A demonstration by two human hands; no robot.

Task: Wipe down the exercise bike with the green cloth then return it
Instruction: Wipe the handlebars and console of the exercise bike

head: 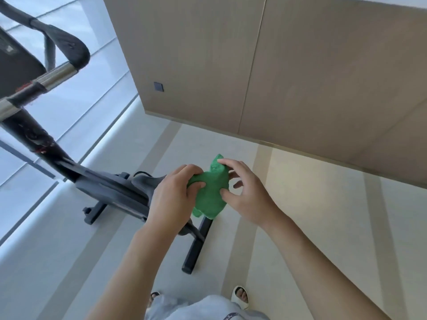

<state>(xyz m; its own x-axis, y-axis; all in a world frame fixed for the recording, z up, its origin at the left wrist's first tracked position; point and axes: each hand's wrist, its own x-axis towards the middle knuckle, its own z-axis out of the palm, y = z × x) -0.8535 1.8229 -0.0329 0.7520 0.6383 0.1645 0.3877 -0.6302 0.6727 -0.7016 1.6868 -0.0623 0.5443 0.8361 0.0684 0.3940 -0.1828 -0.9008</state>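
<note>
The green cloth [211,190] hangs bunched between both hands above the exercise bike [111,188]. The left hand [172,199] grips its left side with curled fingers. The right hand [245,192] pinches its right edge, thumb below and fingers above.

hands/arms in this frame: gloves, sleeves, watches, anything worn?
Nothing worn. The left hand and right hand are bare: no gloves, rings or marks that I can see. Both forearms are bare to the frame edge, with no sleeves, watch or bands in view.
</note>
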